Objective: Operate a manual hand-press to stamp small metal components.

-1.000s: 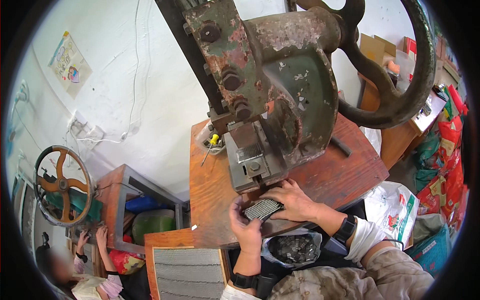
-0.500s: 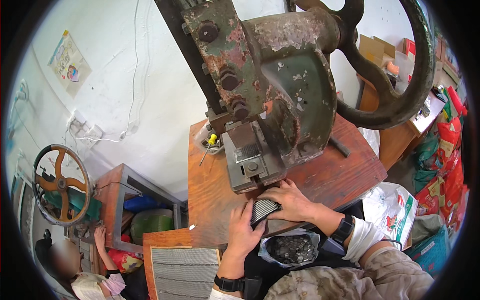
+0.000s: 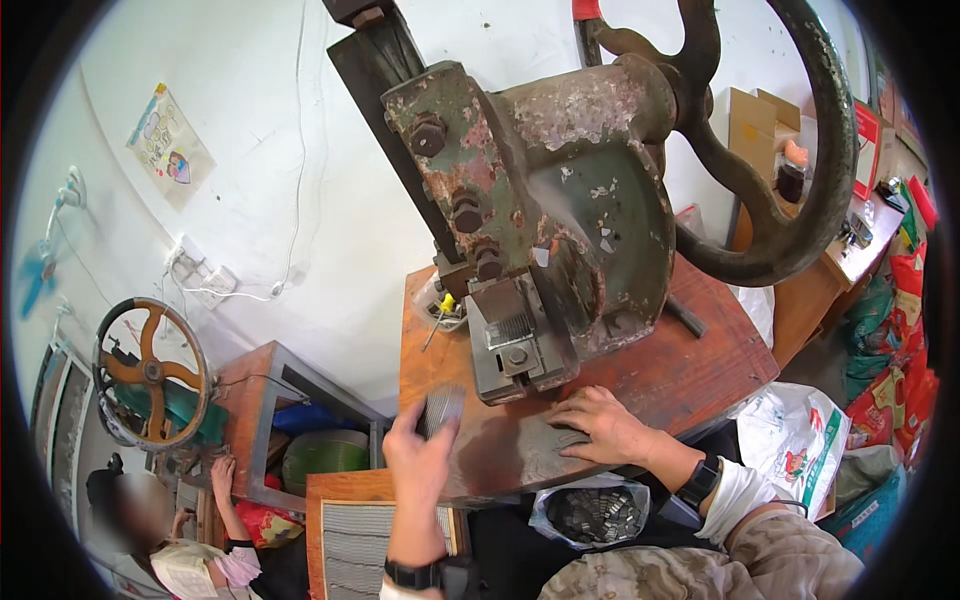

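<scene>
My left hand [image 3: 417,462] holds a small grey ribbed metal piece [image 3: 438,410] raised over the front left of the worn wooden bench [image 3: 700,360]. Further right, my right hand [image 3: 598,425] lies flat with spread fingers on the bench top, just in front of the die block [image 3: 515,345] of a big rusty green hand press [image 3: 560,200]. The press has a large iron handwheel [image 3: 800,170] at the upper right. Below the bench edge, a clear bag of small dark metal parts [image 3: 590,512] hangs between my arms.
A grey ribbed tray [image 3: 345,545] lies on an orange box at lower left. Another person [image 3: 205,560] sits low at the left by a second press with an orange-spoked wheel [image 3: 150,372]. A white sack [image 3: 795,445] and stacked red bags stand to the right.
My left hand has lifted the ribbed piece away from under the press and drawn it leftward. My right hand let go of it and now rests flat on the bench.
</scene>
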Action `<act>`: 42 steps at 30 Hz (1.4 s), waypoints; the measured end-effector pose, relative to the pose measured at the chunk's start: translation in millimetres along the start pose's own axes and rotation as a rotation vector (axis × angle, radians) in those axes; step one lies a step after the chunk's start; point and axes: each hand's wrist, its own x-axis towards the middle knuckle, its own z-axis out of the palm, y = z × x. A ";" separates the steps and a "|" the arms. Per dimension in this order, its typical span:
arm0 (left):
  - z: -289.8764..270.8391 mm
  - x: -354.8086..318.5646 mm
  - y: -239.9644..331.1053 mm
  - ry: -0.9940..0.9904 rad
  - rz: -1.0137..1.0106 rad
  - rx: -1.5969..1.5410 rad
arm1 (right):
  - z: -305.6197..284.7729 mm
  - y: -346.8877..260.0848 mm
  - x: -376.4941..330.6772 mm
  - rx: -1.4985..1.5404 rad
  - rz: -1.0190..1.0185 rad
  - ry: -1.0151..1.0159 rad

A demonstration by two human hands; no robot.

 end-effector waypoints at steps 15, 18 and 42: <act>112.9 74.9 33.8 0.007 0.271 0.175 | 0.1 0.5 2.1 -0.002 -0.005 -0.029; 85.6 81.9 39.0 -0.347 0.090 -0.116 | -2.4 -0.8 1.3 -0.020 0.024 -0.041; 101.6 87.1 3.2 -0.084 0.331 0.280 | -34.8 16.2 121.7 -0.127 0.156 0.292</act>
